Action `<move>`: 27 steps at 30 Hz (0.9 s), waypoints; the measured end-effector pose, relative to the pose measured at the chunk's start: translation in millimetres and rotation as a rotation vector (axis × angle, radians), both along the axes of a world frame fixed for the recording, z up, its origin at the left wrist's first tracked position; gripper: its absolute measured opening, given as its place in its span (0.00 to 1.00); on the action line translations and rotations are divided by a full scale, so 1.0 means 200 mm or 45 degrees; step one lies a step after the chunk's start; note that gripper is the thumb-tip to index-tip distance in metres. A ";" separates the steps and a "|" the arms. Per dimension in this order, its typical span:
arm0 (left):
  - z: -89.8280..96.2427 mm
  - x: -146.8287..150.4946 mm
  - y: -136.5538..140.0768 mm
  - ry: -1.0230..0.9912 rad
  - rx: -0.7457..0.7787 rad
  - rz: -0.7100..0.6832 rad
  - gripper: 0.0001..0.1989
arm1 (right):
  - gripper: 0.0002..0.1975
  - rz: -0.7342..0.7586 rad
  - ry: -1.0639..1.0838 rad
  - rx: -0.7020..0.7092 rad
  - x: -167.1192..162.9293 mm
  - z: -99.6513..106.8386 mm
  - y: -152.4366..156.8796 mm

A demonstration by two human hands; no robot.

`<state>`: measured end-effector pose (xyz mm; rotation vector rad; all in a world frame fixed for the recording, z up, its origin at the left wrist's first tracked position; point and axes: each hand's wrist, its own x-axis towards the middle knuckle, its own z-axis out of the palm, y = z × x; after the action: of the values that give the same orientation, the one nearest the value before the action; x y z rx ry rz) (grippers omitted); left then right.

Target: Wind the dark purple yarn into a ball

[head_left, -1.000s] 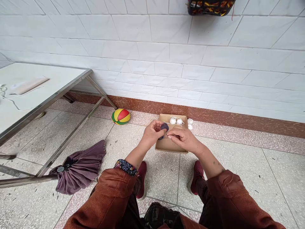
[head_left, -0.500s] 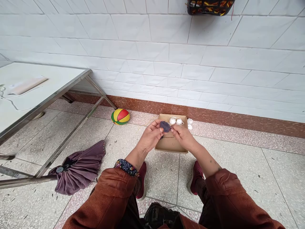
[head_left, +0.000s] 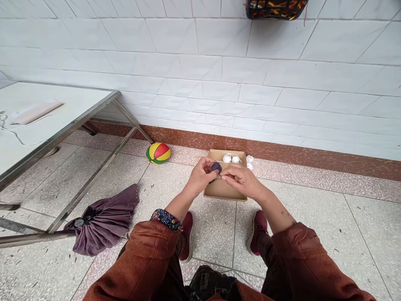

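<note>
A small dark purple ball of yarn [head_left: 216, 167] sits in the closed fingers of my left hand [head_left: 199, 175], above the cardboard box. My right hand [head_left: 239, 179] is just right of it, thumb and forefinger pinched on a short dark strand of yarn that runs to the ball. Below both hands, the shallow cardboard box [head_left: 225, 192] stands on the floor. Two white balls of yarn [head_left: 231, 158] lie at its back, with loose white thread around them. Part of the box's inside is hidden by my hands.
White round things [head_left: 249, 161] lie right of the box. A striped ball [head_left: 158, 153] rests by the wall. At left stand a metal-framed table [head_left: 87, 97] with a pale flat object [head_left: 39, 113], and a folded purple umbrella [head_left: 108, 221] on the floor. A dark patterned bag [head_left: 275, 9] hangs above.
The purple ball has turned within my left fingers and sits deeper in them. My right hand has shifted slightly down beside it, its fingers now more stretched along the strand.
</note>
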<state>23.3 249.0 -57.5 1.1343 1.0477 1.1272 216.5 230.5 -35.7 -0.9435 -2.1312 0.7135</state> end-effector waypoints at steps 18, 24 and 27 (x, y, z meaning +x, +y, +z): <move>0.04 -0.04 -0.03 -0.722 -0.222 -0.114 0.25 | 0.09 -0.145 -0.110 -0.176 -0.03 -0.24 0.05; 0.03 -0.09 0.04 -0.659 -0.200 0.110 0.20 | 0.10 -0.011 -0.338 -0.309 -0.01 -0.21 0.03; 0.02 -0.09 0.06 -0.492 -0.204 0.239 0.21 | 0.10 -0.016 -0.295 -0.237 0.00 -0.13 0.02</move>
<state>5.3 260.2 -53.7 0.6660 0.9316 1.3219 216.9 234.5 -62.4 -1.1882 -2.2850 0.8424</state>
